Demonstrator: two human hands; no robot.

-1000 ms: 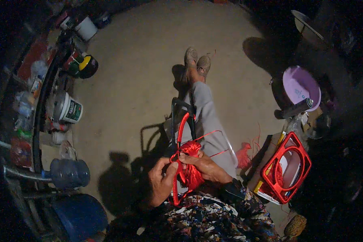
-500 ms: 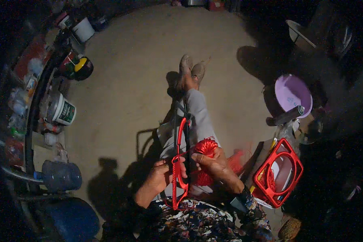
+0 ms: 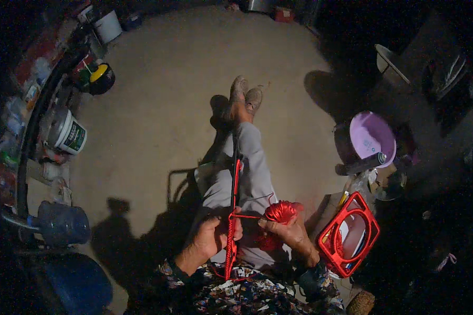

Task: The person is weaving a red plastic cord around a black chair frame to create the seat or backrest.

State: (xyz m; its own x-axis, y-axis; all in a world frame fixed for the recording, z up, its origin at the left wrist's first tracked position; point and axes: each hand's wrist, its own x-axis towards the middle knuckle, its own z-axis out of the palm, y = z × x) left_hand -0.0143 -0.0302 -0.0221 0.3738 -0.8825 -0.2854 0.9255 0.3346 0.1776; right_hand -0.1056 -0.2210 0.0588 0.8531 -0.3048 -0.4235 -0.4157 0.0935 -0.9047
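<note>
Upright over my lap, turned nearly edge-on, is a narrow black frame (image 3: 230, 241), its near part wrapped in red cord. My left hand (image 3: 207, 239) is closed around its left side, with fingertips showing on the far side. My right hand (image 3: 294, 235) grips a bundle of shiny red cord (image 3: 281, 211), thumb pressed below it. From the bundle a taut strand (image 3: 248, 216) runs left to the frame. More red cord hangs under my right hand, partly hidden by it.
To my right a finished-looking red frame (image 3: 327, 236) with a round ring lies on a container of odds and ends. Beyond it are a purple basin (image 3: 372, 137) and a dark cylinder (image 3: 360, 164). A water jug (image 3: 63, 223), a blue tub (image 3: 71, 283) and a white bucket (image 3: 71, 135) line the left.
The frame has turned from showing its curved inner opening to nearly edge-on. My right hand has moved away from it to the right, and the strand is now stretched between them.
</note>
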